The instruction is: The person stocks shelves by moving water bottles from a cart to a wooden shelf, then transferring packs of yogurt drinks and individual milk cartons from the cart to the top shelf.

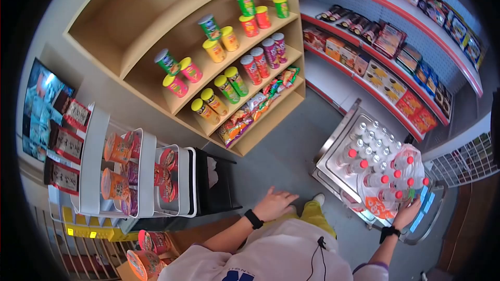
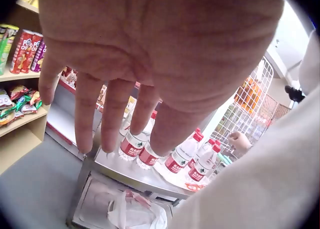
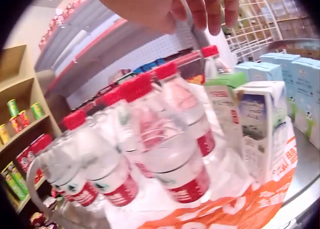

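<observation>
My right hand (image 1: 408, 214) is over the near right corner of a metal cart (image 1: 328, 158), fingers loosely bent and holding nothing. Right below it in the right wrist view are red-capped water bottles (image 3: 175, 159), a milk carton (image 3: 257, 124) and a green-topped carton (image 3: 225, 109). They stand on a white plastic bag with orange print (image 3: 270, 206). Light-blue cartons (image 3: 306, 89) line the cart's edge beside them. My left hand (image 1: 272, 206) hangs in front of my body with fingers extended, away from the cart. Its palm and fingers (image 2: 115, 109) fill the top of the left wrist view.
More bottles (image 1: 370, 140) crowd the cart's far half. A wooden shelf (image 1: 208, 119) with chip cans and bags stands ahead, a red-edged shelf (image 1: 375, 88) behind the cart. To the left is a white rack (image 1: 94, 161) with noodle cups. A wire grid (image 1: 463, 161) stands at right.
</observation>
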Tool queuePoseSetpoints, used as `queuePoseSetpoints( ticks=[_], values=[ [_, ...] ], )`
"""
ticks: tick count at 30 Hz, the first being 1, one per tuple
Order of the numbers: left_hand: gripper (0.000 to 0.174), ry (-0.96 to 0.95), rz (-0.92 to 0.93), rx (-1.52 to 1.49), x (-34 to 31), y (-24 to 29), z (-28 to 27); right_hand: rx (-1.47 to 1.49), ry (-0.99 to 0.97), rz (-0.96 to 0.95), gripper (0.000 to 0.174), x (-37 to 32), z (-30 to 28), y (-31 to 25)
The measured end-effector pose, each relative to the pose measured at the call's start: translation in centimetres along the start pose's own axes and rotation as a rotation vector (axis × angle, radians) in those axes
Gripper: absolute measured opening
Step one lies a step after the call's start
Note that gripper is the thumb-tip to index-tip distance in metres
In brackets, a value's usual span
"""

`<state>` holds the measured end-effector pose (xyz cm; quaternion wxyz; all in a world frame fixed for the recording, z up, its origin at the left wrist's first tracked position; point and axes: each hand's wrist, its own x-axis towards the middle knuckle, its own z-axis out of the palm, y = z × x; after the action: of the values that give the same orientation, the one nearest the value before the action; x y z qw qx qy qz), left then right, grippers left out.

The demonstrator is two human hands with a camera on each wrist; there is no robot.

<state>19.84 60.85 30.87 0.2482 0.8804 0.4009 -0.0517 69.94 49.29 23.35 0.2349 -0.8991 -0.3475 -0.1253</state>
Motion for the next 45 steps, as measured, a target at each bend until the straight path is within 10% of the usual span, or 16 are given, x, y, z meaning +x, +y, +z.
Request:
queuePoseSetpoints(
  ticks=[3,4,7,17,28,45],
  values=[
    [0.047,-0.082,-0.006,0.006,-0.5,0.1,1.3,0.518,-0.121,0.041,0.024,-4.0,0.7,-4.1],
    [0.048,-0.153,0.006,0.036,-0.3,0.3,1.6,0.258,-0.166,-0.236,0.022,-5.3,-0.6,-6.1],
    [0.049,-0.213,0.024,0.018,0.0,1.9,0.9,0.347,-0.664,-0.3,0.019,-8.1,-3.2,-11.7],
    [0.051,0.057,-0.129,-0.024,0.2,9.3,3.7,0.354,-1.223,-1.138,0.034,-11.4,0.0,-13.8],
    [0.053,0.087,-0.104,-0.212,5.3,21.0,8.0,0.388,-1.179,-1.193,0.035,-6.1,1.6,-1.2],
    [0.05,0.136,-0.187,-0.149,2.7,21.0,7.6,0.516,-1.191,-0.815,0.029,-2.9,-2.9,-5.0]
  ],
)
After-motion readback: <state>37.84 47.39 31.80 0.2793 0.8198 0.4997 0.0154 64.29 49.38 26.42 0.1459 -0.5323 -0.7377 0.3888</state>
